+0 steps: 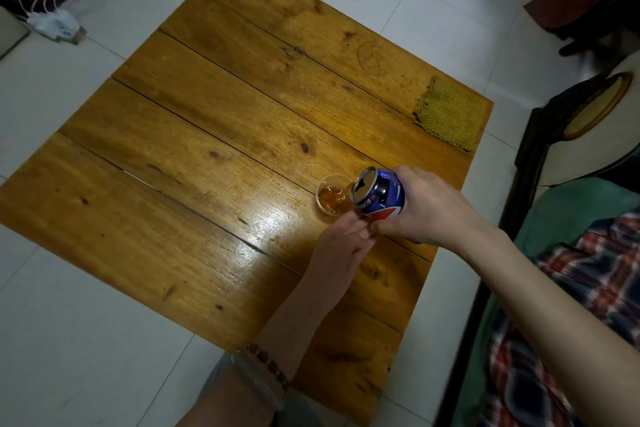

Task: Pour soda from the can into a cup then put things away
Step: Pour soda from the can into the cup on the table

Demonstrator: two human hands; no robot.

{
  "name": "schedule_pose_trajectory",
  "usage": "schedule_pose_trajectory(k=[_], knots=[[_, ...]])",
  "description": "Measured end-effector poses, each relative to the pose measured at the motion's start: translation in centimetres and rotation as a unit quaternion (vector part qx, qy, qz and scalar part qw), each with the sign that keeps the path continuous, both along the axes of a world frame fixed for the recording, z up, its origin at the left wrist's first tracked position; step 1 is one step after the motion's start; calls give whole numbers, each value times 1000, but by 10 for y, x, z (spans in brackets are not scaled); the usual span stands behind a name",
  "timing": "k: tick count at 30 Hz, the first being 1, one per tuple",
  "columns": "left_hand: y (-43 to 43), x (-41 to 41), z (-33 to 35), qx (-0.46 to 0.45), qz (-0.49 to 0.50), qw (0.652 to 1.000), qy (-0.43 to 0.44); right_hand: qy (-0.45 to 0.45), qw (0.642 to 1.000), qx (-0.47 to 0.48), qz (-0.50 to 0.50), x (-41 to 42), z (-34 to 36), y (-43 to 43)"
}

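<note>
Soda sits brown in the little clear cup, so the pour looks partly done. The cup stands on the wooden table, near its right edge and close to the person.

The right hand wraps round the blue soda can from behind and tips it on its side. The can's open top is turned toward the cup, and its lip hangs just over the cup's rim. I think it is held this low and close so the drink drops straight in and does not splash. I cannot see a stream between can and cup; it is too small to tell.

The left hand reaches in from below and pinches the cup low down on its near side. That is likely to stop the light cup from sliding or tipping as soda lands in it. Its fingertips sit right beside the right thumb. Bracelets ring the left wrist.

A green woven mat lies flat at the far right corner of the table, well apart from the cup.

Next, I think, the can must be tipped back up slowly once the cup is full enough. If it tips too far, soda could run over the rim onto the wood. Putting things away is not yet begun.
</note>
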State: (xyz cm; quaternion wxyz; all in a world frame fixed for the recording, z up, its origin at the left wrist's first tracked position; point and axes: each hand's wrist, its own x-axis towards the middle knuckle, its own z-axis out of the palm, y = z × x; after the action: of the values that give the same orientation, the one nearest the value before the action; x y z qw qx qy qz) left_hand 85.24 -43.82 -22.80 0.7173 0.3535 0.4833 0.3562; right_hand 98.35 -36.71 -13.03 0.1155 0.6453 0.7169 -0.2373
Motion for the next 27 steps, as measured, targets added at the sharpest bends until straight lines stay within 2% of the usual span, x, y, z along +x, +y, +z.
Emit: schedule_pose_trajectory(k=[3,5,6,8,11,14,20,23,25,27], knots=[[0,1,-3,132,-83,979,128,1,1000,-2,1,1,1,0],[0,2,-5,178,-94,964,173,1,1000,-2,1,1,1,1],[-1,2,-3,172,-85,968,160,0,1000,-1,1,1,1,1],[0,1,1,103,-48,991,76,-2,1000,1,3,1,1,1],[2,2,-2,75,-44,996,29,-3,1000,1,4,2,1,1],[1,1,0,61,-6,998,24,-3,1000,2,4,2,1,1],[2,4,6,119,-72,987,83,-3,1000,4,4,1,3,1],[3,3,9,80,-60,994,38,-5,1000,2,3,0,3,1],[3,4,9,80,-62,993,52,-6,1000,2,5,0,3,1],[3,4,11,54,-51,997,10,-8,1000,2,6,1,3,2]])
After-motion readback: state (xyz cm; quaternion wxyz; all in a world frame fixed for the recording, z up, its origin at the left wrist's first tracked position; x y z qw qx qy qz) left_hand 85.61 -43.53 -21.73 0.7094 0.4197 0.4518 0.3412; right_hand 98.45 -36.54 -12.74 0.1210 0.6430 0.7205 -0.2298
